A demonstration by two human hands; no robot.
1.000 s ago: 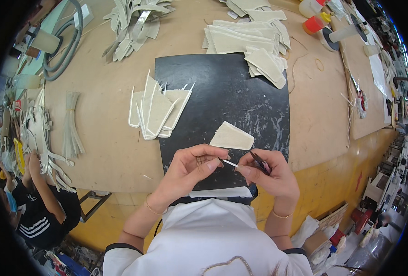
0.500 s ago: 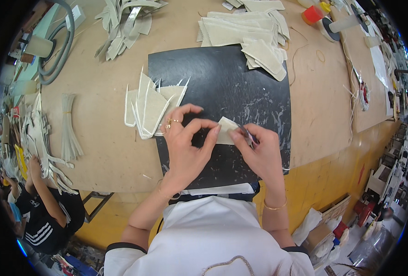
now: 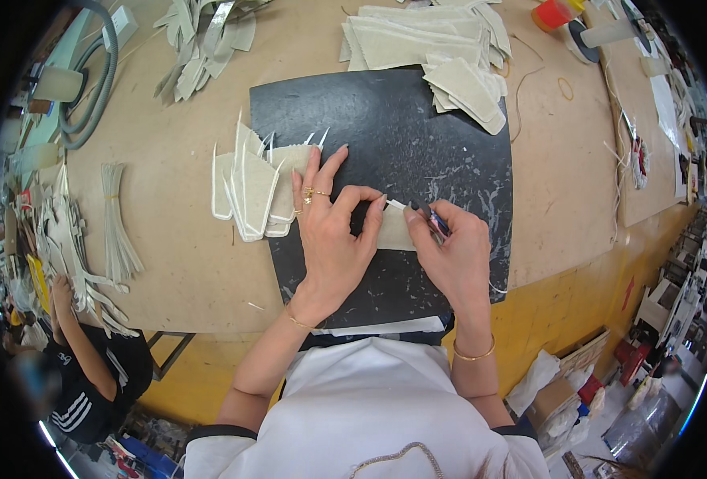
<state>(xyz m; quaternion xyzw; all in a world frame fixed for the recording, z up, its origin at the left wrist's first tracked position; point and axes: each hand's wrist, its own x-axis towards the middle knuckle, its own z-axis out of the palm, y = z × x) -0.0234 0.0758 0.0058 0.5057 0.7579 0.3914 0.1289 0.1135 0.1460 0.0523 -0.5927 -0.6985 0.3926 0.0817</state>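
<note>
On the black mat (image 3: 417, 295), a small beige piece of sheet material (image 3: 396, 233) lies between my hands, a narrow white strip (image 3: 396, 204) along its far edge. My left hand (image 3: 333, 231) pinches the left end of this edge with thumb and forefinger, the other fingers spread. At the other end of the strip, my right hand (image 3: 456, 247) has thumb and forefinger close together. Tucked in the right hand is a slim dark tool (image 3: 440, 225), mostly covered by fingers; its kind is unclear. White-edged beige pieces (image 3: 250, 184) overlap beyond my left hand.
Stacked beige pieces (image 3: 417, 44) lie at the mat's far right corner. Further left are loose strips (image 3: 202, 48) and a tied strip bundle (image 3: 116, 215). A grey hose (image 3: 102, 96) curves at far left; a red-and-yellow container (image 3: 557, 14) stands far right. Another person's arm (image 3: 82, 335) reaches in at left.
My left hand has shifted slightly right, its outer fingers stretching away from me. The piece now lies flatter, and the white strip along its far edge shows more clearly. Both hands keep their holds.
</note>
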